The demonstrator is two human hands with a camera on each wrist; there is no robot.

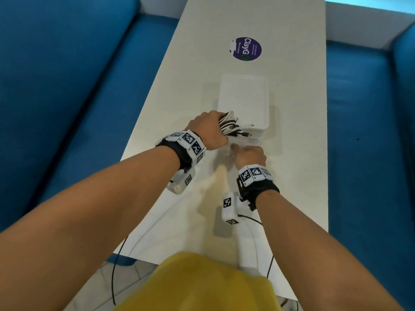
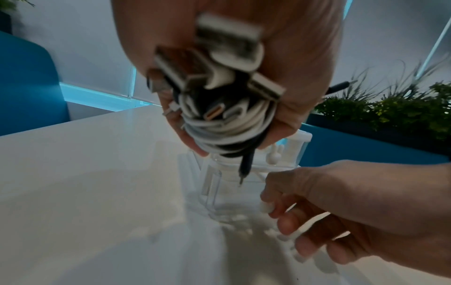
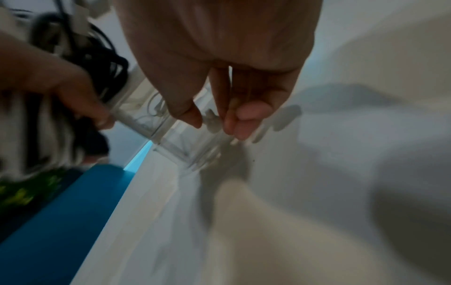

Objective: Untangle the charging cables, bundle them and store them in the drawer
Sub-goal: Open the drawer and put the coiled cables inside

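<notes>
My left hand (image 1: pixel 215 129) grips a coiled bundle of white and black charging cables (image 1: pixel 231 126), with several plugs sticking out of it (image 2: pixel 219 77). The bundle hangs just above the front of a white and clear drawer box (image 1: pixel 243 97) on the table. A black cable end (image 2: pixel 244 169) dangles down over the clear drawer (image 2: pixel 219 192), which stands pulled out toward me. My right hand (image 1: pixel 238 150) pinches the drawer's small white knob (image 2: pixel 266 207) between thumb and fingertips (image 3: pixel 240 129). The drawer (image 3: pixel 171 135) looks transparent, and its inside is hard to make out.
The long white table (image 1: pixel 292 176) carries a round purple sticker (image 1: pixel 246 48) beyond the box. Blue sofas (image 1: pixel 67 86) run along both sides. Green plants (image 2: pixel 390 108) stand behind the right sofa. A thin black wire (image 1: pixel 116 265) loops off the table's near edge.
</notes>
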